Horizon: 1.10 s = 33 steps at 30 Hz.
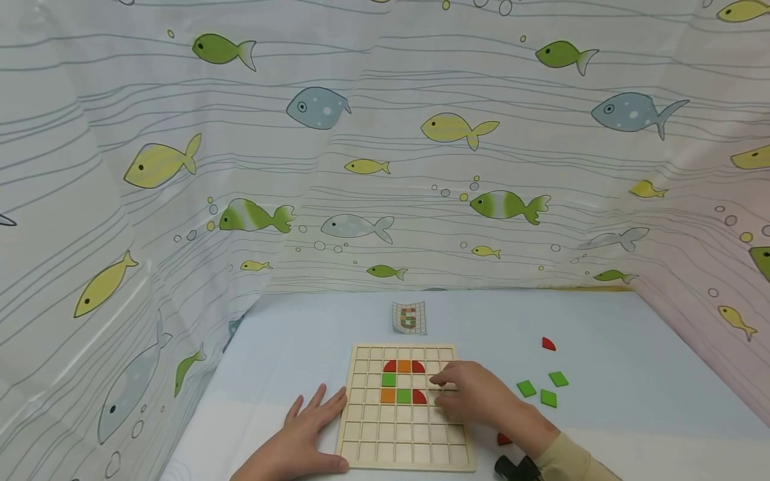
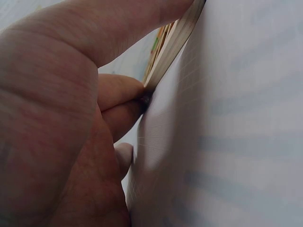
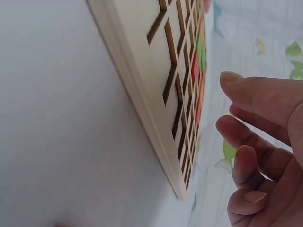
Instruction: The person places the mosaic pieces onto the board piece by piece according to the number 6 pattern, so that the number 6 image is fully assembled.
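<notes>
A wooden grid board [image 1: 404, 441] lies flat on the table. Its cells hold red quarter-round pieces [image 1: 418, 397], orange squares [image 1: 388, 395] and green squares [image 1: 389, 380], laid out in three rows near the upper middle. My left hand [image 1: 303, 434] rests against the board's left edge, fingers spread and thumb near the lower corner. In the left wrist view, fingers touch the board's side [image 2: 173, 49]. My right hand [image 1: 478, 394] hovers over the board's right part. The right wrist view shows its thumb [image 3: 255, 92] apart from loosely bent fingers [image 3: 246, 165], with nothing between them.
Right of the board lie several loose green squares [image 1: 549, 399] and a red quarter-round piece [image 1: 548, 344]. Another red piece [image 1: 504, 439] shows under the right forearm. A small pattern card [image 1: 409, 318] lies beyond the board. A fish-printed curtain [image 1: 385, 147] encloses the table.
</notes>
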Tool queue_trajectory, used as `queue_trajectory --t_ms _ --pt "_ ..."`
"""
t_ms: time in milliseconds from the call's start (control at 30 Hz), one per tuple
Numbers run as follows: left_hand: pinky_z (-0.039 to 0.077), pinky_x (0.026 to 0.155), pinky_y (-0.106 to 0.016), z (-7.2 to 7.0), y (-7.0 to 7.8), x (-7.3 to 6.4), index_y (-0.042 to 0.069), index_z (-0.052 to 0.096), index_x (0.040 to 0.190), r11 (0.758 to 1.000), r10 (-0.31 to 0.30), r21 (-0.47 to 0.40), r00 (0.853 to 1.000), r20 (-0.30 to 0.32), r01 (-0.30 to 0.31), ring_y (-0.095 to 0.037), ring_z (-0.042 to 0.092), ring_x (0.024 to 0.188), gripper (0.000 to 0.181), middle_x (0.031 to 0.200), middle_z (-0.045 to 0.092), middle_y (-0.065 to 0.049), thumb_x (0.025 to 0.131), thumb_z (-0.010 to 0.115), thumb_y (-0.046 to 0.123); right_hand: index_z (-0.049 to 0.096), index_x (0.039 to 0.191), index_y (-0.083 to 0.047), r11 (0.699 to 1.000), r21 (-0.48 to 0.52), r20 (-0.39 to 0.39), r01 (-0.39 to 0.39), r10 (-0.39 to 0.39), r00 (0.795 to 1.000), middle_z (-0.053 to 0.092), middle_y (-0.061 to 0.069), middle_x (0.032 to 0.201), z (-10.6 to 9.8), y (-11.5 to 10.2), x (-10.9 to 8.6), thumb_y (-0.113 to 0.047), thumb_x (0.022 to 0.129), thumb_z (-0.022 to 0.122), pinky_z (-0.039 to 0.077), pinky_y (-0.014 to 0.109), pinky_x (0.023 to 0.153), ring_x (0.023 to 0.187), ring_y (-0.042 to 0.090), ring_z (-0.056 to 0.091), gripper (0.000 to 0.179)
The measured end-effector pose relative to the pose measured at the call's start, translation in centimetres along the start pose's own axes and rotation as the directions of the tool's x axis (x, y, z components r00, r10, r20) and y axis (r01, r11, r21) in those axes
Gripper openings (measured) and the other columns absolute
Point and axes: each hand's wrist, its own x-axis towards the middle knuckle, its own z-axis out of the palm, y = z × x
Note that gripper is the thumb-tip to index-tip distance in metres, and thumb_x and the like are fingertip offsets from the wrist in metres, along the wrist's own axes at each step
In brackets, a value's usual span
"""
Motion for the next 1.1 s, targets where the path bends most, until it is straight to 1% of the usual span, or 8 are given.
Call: queue_trajectory --t_ms 133,233,433,600,733,867,967,1100 --pt "-0.007 0.11 -0.066 0.0 0.1 0.0 0.004 0.039 0.151 1.0 -0.003 -0.003 1.0 0.0 0.003 -0.042 0.004 0.148 0.113 0.159 0.03 -0.007 0.065 0.079 0.065 0.075 0.113 -0.011 0.999 0.025 -0.021 -0.03 0.03 0.999 0.068 -0.006 0.103 -0.6 1.0 -1.0 -0.024 0.083 0.079 0.054 0.037 0.08 0.098 0.016 0.063 0.033" --pt "-0.007 0.11 -0.066 0.0 0.1 0.1 0.004 0.039 0.151 1.0 -0.009 -0.003 1.0 -0.001 0.009 -0.042 0.005 0.148 0.113 0.159 0.03 -0.007 0.064 0.079 0.065 0.074 0.115 -0.01 0.999 0.028 -0.049 -0.038 0.039 0.998 0.068 -0.006 0.105 -1.0 1.9 -1.8 -0.024 0.083 0.08 0.054 0.035 0.076 0.097 0.016 0.063 0.035" --pt "-0.007 0.11 -0.066 0.1 0.1 0.1 0.005 0.039 0.151 1.0 -0.018 0.006 1.0 0.004 0.018 -0.042 0.004 0.148 0.114 0.159 0.03 -0.006 0.064 0.078 0.066 0.074 0.114 -0.012 0.998 -0.001 -0.116 -0.066 0.065 0.991 0.068 -0.008 0.107 -1.5 3.9 -3.6 -0.023 0.081 0.081 0.05 0.026 0.065 0.077 0.006 0.056 0.036" --pt "-0.006 0.109 -0.066 0.1 0.0 0.1 0.005 0.039 0.151 1.0 -0.004 0.008 1.0 -0.002 0.004 -0.042 0.005 0.148 0.113 0.159 0.03 -0.007 0.065 0.078 0.066 0.075 0.113 -0.014 0.992 0.018 -0.161 -0.125 0.126 0.979 0.068 -0.009 0.106 -1.6 5.5 -5.1 -0.024 0.08 0.082 0.049 0.025 0.066 0.071 0.002 0.051 0.036" --pt "-0.006 0.109 -0.067 0.1 0.0 0.0 0.004 0.038 0.151 1.0 0.005 0.002 1.0 -0.002 -0.005 -0.043 0.005 0.148 0.113 0.159 0.03 -0.008 0.065 0.078 0.065 0.075 0.113 -0.017 0.982 0.055 -0.192 -0.181 0.188 0.963 0.068 -0.012 0.106 -1.5 6.7 -6.2 -0.025 0.079 0.083 0.048 0.024 0.067 0.071 0.003 0.05 0.036" --pt "-0.008 0.109 -0.067 0.1 0.1 0.0 0.005 0.038 0.152 1.0 -0.004 -0.01 1.0 0.013 0.005 -0.043 0.003 0.148 0.112 0.16 0.029 -0.008 0.066 0.079 0.064 0.075 0.113 -0.021 0.96 0.099 -0.206 -0.262 0.277 0.939 0.067 -0.014 0.105 -1.6 7.6 -7.2 -0.026 0.078 0.084 0.046 0.023 0.063 0.07 0.007 0.049 0.036" --pt "-0.009 0.109 -0.067 0.1 0.1 0.1 0.005 0.037 0.152 1.0 -0.012 -0.019 1.0 0.023 0.012 -0.042 0.003 0.148 0.111 0.16 0.029 -0.007 0.067 0.079 0.062 0.076 0.113 -0.021 0.951 0.113 -0.217 -0.289 0.307 0.927 0.068 -0.012 0.106 -1.9 8.2 -7.8 -0.026 0.078 0.084 0.045 0.024 0.06 0.069 0.009 0.049 0.037" --pt "-0.008 0.109 -0.066 0.1 0.2 0.1 0.005 0.037 0.152 1.0 -0.015 -0.005 1.0 0.018 0.015 -0.042 0.003 0.148 0.112 0.16 0.029 -0.006 0.067 0.078 0.064 0.076 0.114 -0.02 0.948 0.117 -0.252 -0.297 0.317 0.914 0.068 -0.01 0.107 -2.3 9.0 -8.7 -0.026 0.078 0.084 0.043 0.024 0.058 0.068 0.01 0.048 0.037"
